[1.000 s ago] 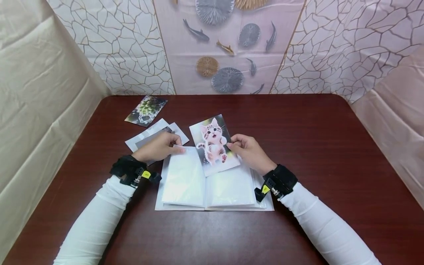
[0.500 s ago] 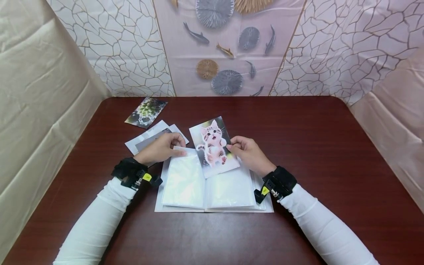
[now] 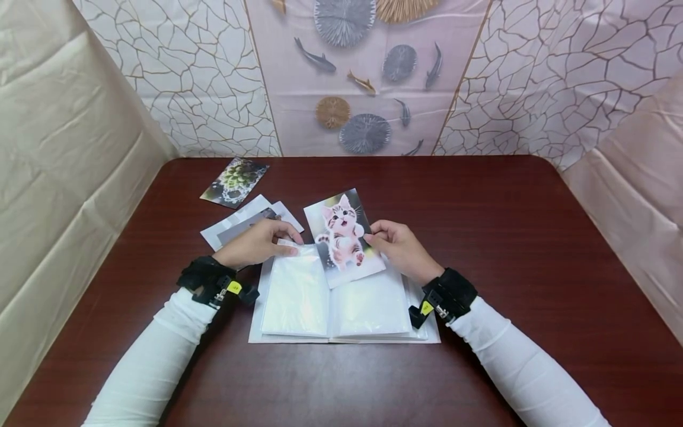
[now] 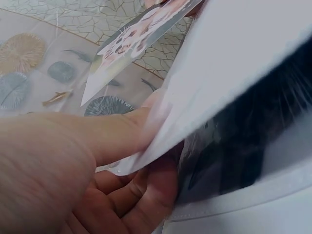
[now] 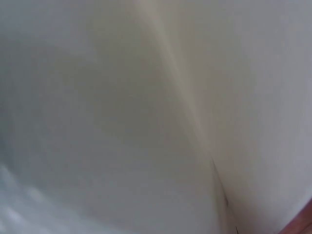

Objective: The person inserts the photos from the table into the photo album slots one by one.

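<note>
Nearest us, two long white fabric sleeves [image 3: 155, 362] reach in over the glossy reddish-brown wooden desk [image 3: 341, 388], each ending in a black wrist strap [image 3: 450, 293]. Between them we see an open white album [image 3: 429, 332] with clear, shiny plastic pockets, lying flat with its spine towards the middle. At its far left corner, the left hand [image 3: 253, 243] has its grip closed to the thickness of a white left-hand page [image 3: 296, 296], thumb in front and fingers behind. The right hand [image 3: 400, 246] pinches the right edge of a rectangular glossy kitten photograph [image 3: 344, 234], which tilts over the album's far half; we cannot tell whether it touches the pages. Beyond the left hand we find overlapping pale paper prints [image 3: 242, 214], then a dark green succulent photograph [image 3: 235, 181], and finally a pink-and-white patterned cloth [image 3: 368, 83].
</note>
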`<state>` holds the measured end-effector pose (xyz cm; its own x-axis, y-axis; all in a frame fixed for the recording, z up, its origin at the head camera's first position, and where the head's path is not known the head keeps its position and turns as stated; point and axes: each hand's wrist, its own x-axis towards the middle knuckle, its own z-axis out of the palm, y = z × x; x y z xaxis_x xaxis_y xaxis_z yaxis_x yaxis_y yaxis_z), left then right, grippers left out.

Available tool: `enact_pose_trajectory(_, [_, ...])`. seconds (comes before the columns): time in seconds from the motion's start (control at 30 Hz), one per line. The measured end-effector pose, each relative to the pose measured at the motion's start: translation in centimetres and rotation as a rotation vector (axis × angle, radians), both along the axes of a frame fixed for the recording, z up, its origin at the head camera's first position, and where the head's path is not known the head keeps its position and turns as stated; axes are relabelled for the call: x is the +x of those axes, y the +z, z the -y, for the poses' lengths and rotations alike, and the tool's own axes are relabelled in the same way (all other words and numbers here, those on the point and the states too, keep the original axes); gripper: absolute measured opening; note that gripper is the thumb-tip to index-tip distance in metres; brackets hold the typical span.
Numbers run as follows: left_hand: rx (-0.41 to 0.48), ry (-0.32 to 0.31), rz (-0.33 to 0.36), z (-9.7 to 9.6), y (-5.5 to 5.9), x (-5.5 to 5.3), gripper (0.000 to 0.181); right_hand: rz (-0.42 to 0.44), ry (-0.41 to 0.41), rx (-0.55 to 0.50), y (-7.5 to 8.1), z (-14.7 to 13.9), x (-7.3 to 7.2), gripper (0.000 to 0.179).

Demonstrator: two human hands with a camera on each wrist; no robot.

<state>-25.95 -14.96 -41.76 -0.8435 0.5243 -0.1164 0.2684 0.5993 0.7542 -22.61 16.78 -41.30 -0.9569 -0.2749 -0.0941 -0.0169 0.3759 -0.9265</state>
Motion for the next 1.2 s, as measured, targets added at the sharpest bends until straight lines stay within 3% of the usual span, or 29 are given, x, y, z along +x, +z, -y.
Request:
enact_pose_trajectory(0.33, [-0.001, 0.024, 0.041, 0.4, -0.4, 0.0, 0.003, -0.008, 0.029, -0.028, -0.3, 0.1, -0.1, 0.015])
enact_pose_trajectory(0.53, [-0.024, 0.044, 0.041, 1.0, -1.0, 0.2, 0.017, -0.01, 0.05, -0.026, -0.6, 0.2, -0.2, 0.015])
enact_pose_trajectory(0.87, [0.1, 0.098, 0.078, 1.3, -2.0, 0.1, 0.018, -0.012, 0.034, -0.011, -0.6, 0.1, -0.1, 0.014])
enact_pose_trajectory(1.2, [0.169, 0.125, 0.193, 1.0, -1.6, 0.1, 0.031, -0.02, 0.043, 0.006, -0.2, -0.2, 0.0, 0.016])
